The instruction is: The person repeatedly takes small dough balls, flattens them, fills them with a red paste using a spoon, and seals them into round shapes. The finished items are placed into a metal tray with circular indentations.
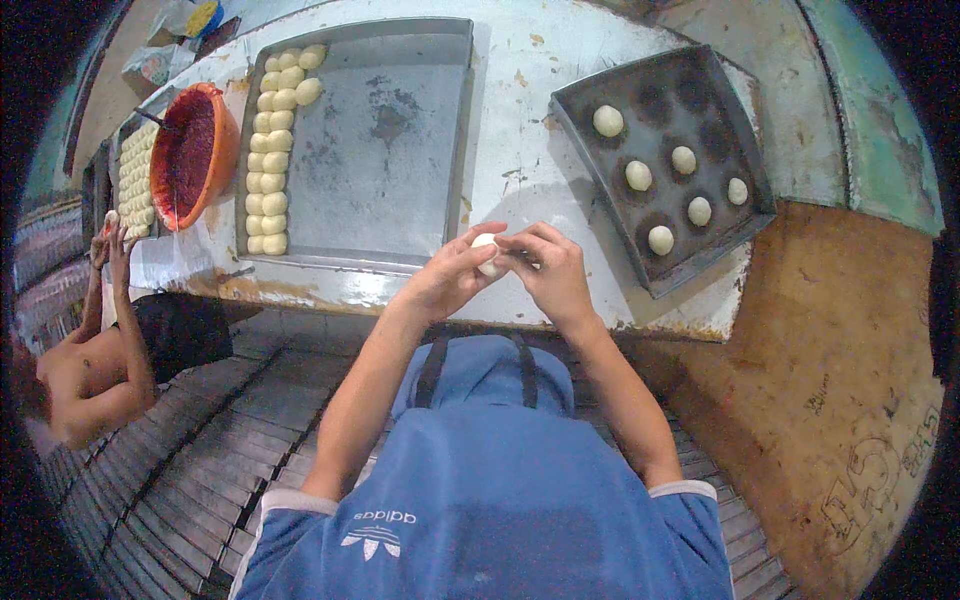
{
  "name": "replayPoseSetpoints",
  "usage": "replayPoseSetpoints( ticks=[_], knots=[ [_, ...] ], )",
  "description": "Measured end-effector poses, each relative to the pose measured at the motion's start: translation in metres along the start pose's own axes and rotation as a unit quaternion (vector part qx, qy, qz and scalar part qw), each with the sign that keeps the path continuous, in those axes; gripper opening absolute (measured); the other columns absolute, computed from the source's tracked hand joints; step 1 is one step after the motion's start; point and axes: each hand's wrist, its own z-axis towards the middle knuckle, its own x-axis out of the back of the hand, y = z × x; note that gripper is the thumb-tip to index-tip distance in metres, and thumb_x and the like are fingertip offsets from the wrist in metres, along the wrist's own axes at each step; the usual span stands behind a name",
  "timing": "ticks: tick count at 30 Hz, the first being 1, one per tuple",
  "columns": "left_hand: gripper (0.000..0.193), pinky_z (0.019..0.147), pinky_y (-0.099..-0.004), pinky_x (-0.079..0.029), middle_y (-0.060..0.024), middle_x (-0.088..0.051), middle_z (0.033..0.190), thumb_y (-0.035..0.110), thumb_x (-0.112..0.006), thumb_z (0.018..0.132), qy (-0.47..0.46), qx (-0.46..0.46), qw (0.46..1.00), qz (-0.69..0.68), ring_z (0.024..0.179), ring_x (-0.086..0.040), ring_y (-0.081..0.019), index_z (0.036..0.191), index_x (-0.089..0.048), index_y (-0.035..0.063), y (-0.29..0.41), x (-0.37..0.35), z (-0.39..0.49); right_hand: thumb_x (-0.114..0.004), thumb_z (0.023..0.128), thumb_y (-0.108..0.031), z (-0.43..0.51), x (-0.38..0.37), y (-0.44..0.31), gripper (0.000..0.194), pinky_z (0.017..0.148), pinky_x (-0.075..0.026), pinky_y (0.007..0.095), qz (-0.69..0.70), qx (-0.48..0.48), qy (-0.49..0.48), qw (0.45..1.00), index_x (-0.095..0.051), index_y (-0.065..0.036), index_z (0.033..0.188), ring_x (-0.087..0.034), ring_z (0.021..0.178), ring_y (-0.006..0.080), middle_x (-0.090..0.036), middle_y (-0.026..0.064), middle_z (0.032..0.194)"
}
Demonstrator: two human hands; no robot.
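Above the table's front edge, my left hand [448, 276] grips a pale dough ball [485, 253] between thumb and fingers. The fingertips of my right hand [546, 266] pinch at the ball's right side and cover part of it. Just beyond my left hand lies a large metal baking tray [375, 172]. Two columns of smooth dough balls [274, 161] line its left side, with a short third column at the far end. To the right, a smaller, darker metal tray [664, 289] sits at an angle with several separate dough balls [638, 175] in it.
An orange basin [229, 154] of dark red filling stands left of the large tray, a handle poking from it. Behind it is another tray of dough balls [135, 180]. At the far left a co-worker [105, 367] raises both hands over that tray. The white table [517, 112] has chipped edges.
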Motion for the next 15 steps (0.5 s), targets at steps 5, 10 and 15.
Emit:
replayPoseSetpoints(
  ticks=[5,10,15],
  knots=[
    [0.042,0.095,-0.0314,-0.049,-0.0087,-0.062,0.120,0.025,-0.063,0.096,0.067,-0.038,0.981,0.175,0.109,-0.060,-0.0174,0.132,-0.056,0.0041,-0.024,0.008,0.023,-0.074,0.083,-0.004,-0.017,-0.009,0.045,0.018,0.076,-0.056,0.0295,0.101,-0.127,0.042,0.986,-0.074,0.001,0.100,-0.071,0.083,0.0178,-0.074,0.0094,0.091],
    [0.040,0.093,-0.0387,-0.048,-0.0103,-0.063,0.122,0.012,-0.070,0.083,0.128,-0.231,0.713,0.650,0.110,-0.060,-0.0283,0.122,-0.063,0.0111,-0.074,0.027,0.065,-0.066,0.086,0.001,-0.046,-0.025,0.106,0.020,0.078,-0.054,0.0283,0.121,-0.193,0.124,0.966,-0.071,0.000,0.106,-0.067,0.090,0.0147,-0.071,0.0116,0.107],
    [0.084,0.105,-0.0573,-0.034,-0.0097,-0.034,0.155,0.013,-0.074,0.071,0.133,-0.224,0.501,0.825,0.139,-0.032,-0.0366,0.148,-0.039,0.0196,-0.107,0.036,0.074,-0.052,0.093,-0.007,-0.061,-0.022,0.135,0.024,0.089,-0.048,0.0347,-0.022,-0.207,0.172,0.963,-0.067,-0.004,0.111,-0.059,0.101,0.0215,-0.061,0.0118,0.109]
  ],
)
